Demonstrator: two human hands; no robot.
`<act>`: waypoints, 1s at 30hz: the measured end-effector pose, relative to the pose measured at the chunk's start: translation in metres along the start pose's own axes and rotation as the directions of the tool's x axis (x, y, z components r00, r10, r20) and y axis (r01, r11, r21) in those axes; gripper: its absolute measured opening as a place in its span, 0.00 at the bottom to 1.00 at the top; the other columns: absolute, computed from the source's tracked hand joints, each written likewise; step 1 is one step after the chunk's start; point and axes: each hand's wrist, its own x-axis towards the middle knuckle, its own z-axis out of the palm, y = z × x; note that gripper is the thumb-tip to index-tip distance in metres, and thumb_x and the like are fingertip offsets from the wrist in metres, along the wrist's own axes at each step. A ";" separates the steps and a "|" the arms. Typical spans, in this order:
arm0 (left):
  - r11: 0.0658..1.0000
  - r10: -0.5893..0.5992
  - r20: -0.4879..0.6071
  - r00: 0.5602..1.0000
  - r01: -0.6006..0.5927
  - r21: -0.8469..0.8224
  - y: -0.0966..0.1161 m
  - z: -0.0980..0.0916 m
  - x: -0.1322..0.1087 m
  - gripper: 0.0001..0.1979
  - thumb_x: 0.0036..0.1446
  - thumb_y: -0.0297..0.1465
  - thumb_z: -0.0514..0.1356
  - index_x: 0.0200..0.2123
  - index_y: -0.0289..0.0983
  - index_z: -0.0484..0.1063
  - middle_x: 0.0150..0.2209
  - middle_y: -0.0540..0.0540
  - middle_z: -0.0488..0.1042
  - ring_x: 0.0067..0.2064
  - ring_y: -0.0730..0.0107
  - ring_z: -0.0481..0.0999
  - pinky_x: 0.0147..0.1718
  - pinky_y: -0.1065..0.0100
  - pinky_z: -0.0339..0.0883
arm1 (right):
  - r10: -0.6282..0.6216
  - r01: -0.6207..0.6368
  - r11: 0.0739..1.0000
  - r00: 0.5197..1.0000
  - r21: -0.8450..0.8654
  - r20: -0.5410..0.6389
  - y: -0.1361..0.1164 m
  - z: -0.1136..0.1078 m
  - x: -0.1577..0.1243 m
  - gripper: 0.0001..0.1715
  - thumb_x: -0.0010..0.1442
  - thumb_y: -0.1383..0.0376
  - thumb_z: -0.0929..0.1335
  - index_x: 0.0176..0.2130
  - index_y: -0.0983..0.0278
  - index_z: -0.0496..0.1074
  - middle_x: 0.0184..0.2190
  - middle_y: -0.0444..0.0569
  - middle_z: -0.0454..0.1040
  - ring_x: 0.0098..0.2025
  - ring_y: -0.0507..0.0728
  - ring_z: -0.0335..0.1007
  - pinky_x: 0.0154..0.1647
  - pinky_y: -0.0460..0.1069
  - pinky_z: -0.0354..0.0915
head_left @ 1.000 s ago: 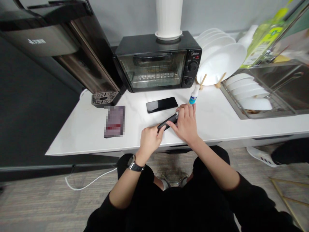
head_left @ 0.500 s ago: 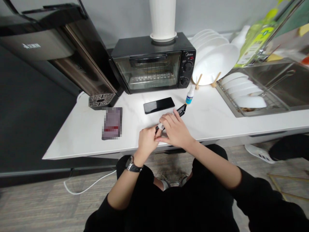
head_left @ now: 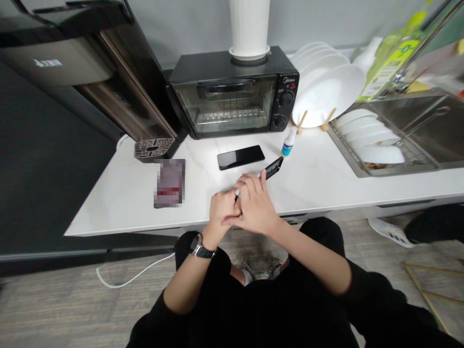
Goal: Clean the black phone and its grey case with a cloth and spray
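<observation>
A black phone case (head_left: 274,167) with a camera cut-out sticks out past my right hand, tilted up to the right above the counter. My left hand (head_left: 223,209) is closed round its near end, where a dark edge shows. Over its middle, my right hand (head_left: 256,203) has its fingers curled and its thumb against my left hand. A small white wad (head_left: 237,192), perhaps tissue or cloth, peeks out under the right fingers, mostly hidden. Behind the hands a black phone (head_left: 241,157) lies flat. A small white spray bottle (head_left: 288,144) with a blue label stands beside the case's far end.
A toaster oven (head_left: 234,104) bearing a white pot (head_left: 249,29) stands at the back. A drinks machine (head_left: 126,87) and a blurred-out purple packet (head_left: 170,183) are on the left. Plates (head_left: 326,96) stand in a rack, right, near the sink (head_left: 433,128). Another person's shoe (head_left: 389,232) shows below.
My right hand has slid slightly left and down along the case, closer over my left hand. Less of the white wad shows, and the view has shifted slightly.
</observation>
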 end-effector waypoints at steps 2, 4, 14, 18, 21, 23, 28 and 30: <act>0.998 -0.029 0.043 0.999 0.027 0.057 -0.002 0.001 0.002 0.09 0.61 0.31 0.60 0.35 0.37 0.81 0.33 0.39 0.83 0.31 0.58 0.79 0.31 0.64 0.60 | -0.050 0.050 0.999 0.997 -0.005 0.051 -0.010 0.001 -0.001 0.50 0.62 0.29 0.64 0.56 0.70 0.70 0.56 0.68 0.73 0.64 0.75 0.64 0.74 0.80 0.45; 0.999 -0.020 0.020 1.000 0.019 0.044 -0.002 0.001 0.001 0.11 0.64 0.30 0.58 0.35 0.37 0.81 0.32 0.40 0.83 0.30 0.59 0.78 0.31 0.64 0.60 | -0.106 0.107 0.994 0.991 -0.019 0.076 -0.001 -0.002 0.001 0.49 0.64 0.31 0.63 0.57 0.69 0.70 0.56 0.66 0.74 0.62 0.73 0.67 0.75 0.77 0.48; 0.992 0.043 -0.163 0.986 -0.062 -0.111 0.003 0.002 -0.007 0.21 0.75 0.41 0.52 0.47 0.39 0.83 0.31 0.41 0.83 0.31 0.59 0.80 0.32 0.65 0.58 | 0.058 -0.067 0.987 0.996 -0.149 -0.069 0.082 -0.025 0.009 0.46 0.66 0.29 0.56 0.52 0.66 0.68 0.51 0.64 0.73 0.59 0.73 0.67 0.73 0.74 0.51; 0.996 0.021 -0.091 0.996 -0.029 -0.089 0.002 0.001 -0.004 0.17 0.73 0.37 0.53 0.44 0.39 0.83 0.33 0.41 0.83 0.33 0.59 0.81 0.33 0.65 0.61 | 0.069 -0.078 0.995 0.990 -0.067 -0.122 0.030 -0.005 0.007 0.48 0.64 0.28 0.58 0.50 0.67 0.69 0.52 0.66 0.73 0.61 0.74 0.65 0.74 0.75 0.49; 0.999 -0.011 0.025 1.000 0.010 0.032 0.001 0.000 0.000 0.13 0.69 0.33 0.56 0.39 0.36 0.81 0.33 0.40 0.82 0.32 0.58 0.79 0.33 0.64 0.61 | -0.012 0.011 1.000 0.998 -0.023 -0.054 -0.007 0.004 0.005 0.51 0.63 0.28 0.61 0.53 0.72 0.70 0.52 0.67 0.73 0.62 0.74 0.66 0.75 0.76 0.48; 0.996 -0.014 0.058 0.998 0.009 0.084 0.001 0.000 0.002 0.11 0.65 0.32 0.59 0.38 0.35 0.80 0.34 0.39 0.82 0.33 0.57 0.78 0.32 0.63 0.61 | -0.046 0.046 0.999 0.999 -0.009 -0.013 -0.017 0.004 0.002 0.51 0.64 0.30 0.62 0.55 0.73 0.70 0.53 0.68 0.74 0.61 0.74 0.66 0.75 0.76 0.49; 0.997 -0.019 0.029 0.999 0.017 0.075 -0.001 0.002 0.000 0.12 0.65 0.29 0.56 0.37 0.36 0.80 0.34 0.40 0.83 0.32 0.58 0.79 0.32 0.64 0.61 | -0.108 0.109 0.994 0.993 -0.016 0.051 0.002 -0.004 -0.002 0.43 0.69 0.35 0.60 0.58 0.69 0.70 0.56 0.64 0.76 0.60 0.71 0.69 0.73 0.71 0.54; 1.000 0.013 -0.016 1.000 -0.013 0.018 -0.001 0.002 -0.002 0.14 0.67 0.30 0.54 0.37 0.37 0.80 0.33 0.41 0.83 0.32 0.59 0.79 0.33 0.64 0.60 | -0.116 0.118 0.992 0.992 -0.034 0.050 0.016 -0.008 -0.002 0.42 0.70 0.36 0.60 0.60 0.68 0.69 0.56 0.63 0.76 0.59 0.70 0.70 0.73 0.68 0.55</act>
